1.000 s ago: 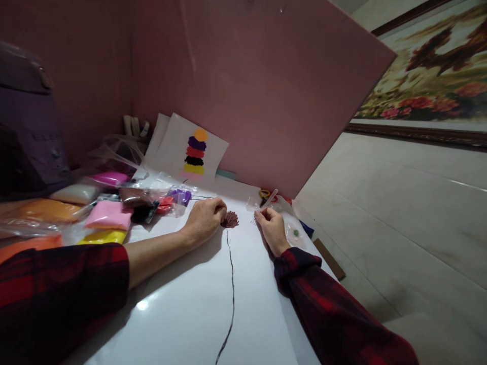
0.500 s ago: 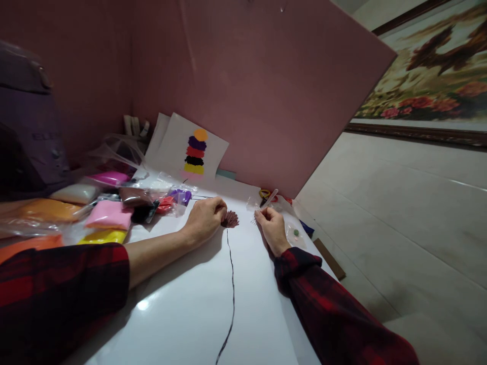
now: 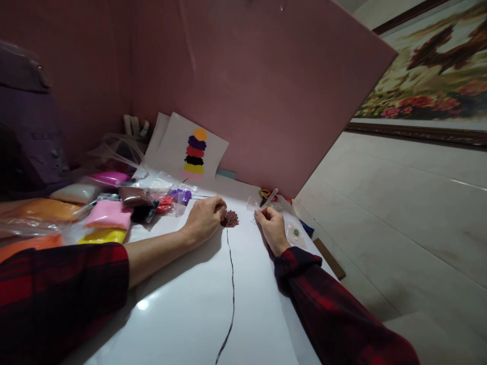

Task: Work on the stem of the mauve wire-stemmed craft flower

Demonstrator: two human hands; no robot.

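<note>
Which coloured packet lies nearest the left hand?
The purple packet, just left of the left hand and slightly farther back; the red packet beside it and the other coloured ones lie farther away.

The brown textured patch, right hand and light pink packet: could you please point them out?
Brown textured patch (image 3: 231, 219): head view, middle of its ridged surface.
Right hand (image 3: 274, 231): head view, back of the hand.
Light pink packet (image 3: 108, 215): head view, middle of its upper face.

The wide left sleeve of red-and-black checked cloth (image 3: 64, 284) looks loose; the matching right sleeve (image 3: 335, 304) has a dark, wrinkled cuff (image 3: 299, 259).
</note>
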